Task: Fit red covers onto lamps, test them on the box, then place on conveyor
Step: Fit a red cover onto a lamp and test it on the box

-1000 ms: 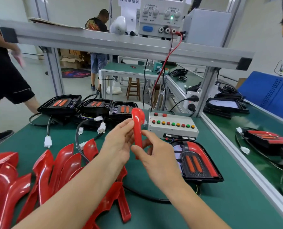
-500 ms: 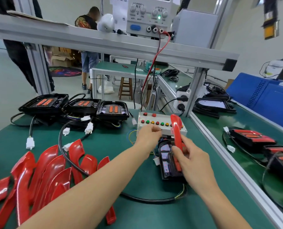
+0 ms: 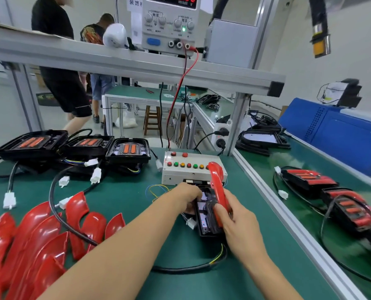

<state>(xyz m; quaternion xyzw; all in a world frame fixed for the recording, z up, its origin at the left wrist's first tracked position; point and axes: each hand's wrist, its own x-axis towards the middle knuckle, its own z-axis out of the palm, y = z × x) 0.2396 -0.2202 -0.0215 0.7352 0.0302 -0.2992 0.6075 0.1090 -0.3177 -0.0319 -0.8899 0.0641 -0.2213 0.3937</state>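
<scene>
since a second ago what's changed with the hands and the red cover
Both hands came down from mid-air to the black lamp by the test box. The left hand let go of the red cover and grips the lamp; the right hand still holds it.

Bright, even indoor light; wide-angle bending at edges, motion blur at right.

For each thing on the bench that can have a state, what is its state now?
Red cover: held upright over the lamp, not fitted.
Lamp: on the mat, uncovered.
Right hand: grips the cover.
Left hand: holds the lamp's edge.
Power supply: on, green light lit.
</scene>
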